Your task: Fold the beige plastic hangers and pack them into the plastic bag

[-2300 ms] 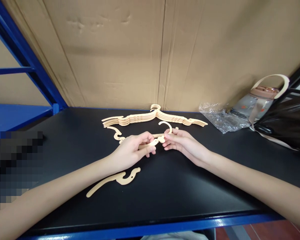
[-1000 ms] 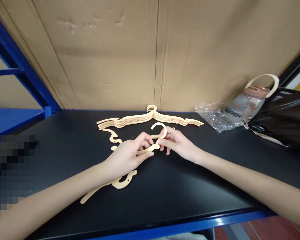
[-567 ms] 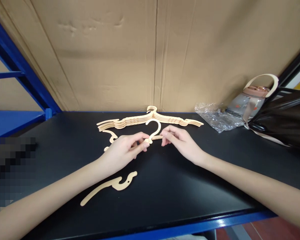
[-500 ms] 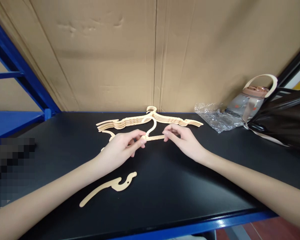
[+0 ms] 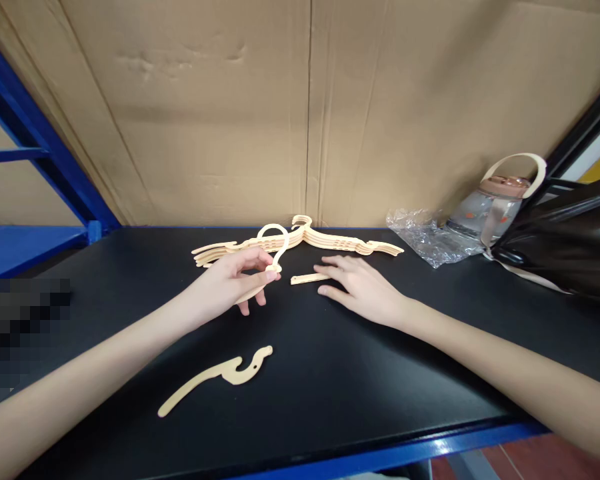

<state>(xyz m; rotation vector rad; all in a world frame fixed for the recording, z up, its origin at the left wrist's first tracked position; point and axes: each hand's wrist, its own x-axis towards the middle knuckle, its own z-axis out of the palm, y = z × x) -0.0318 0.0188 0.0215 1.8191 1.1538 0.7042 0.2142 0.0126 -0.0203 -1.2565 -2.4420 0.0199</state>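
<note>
My left hand (image 5: 240, 277) pinches the base of a cream plastic hanger hook piece (image 5: 283, 243) between thumb and fingers. Part of that piece runs behind the fingers, where I cannot follow it fully. To its right, a straight cream bar (image 5: 305, 278) lies on the black tabletop, apart from the hook. My right hand (image 5: 357, 287) is over the bar's right end with fingers stretched out and apart; its fingertips touch or hover at the bar. A loose curved hanger arm (image 5: 205, 381) rests nearer the front edge. Behind the hands lies a stack of cream hangers (image 5: 330, 239).
Crumpled clear plastic wrap (image 5: 433, 237) lies at the back right, beside a clear bottle (image 5: 490, 207) with a cream handle. A dark glossy bag (image 5: 565, 240) stands at the right edge. Cardboard (image 5: 210, 133) walls the back; a blue metal frame (image 5: 45, 160) is at left.
My left hand has drawn the hook piece leftward, away from the bar. My right hand's fingers have spread from a pinch and lowered over the bar.
</note>
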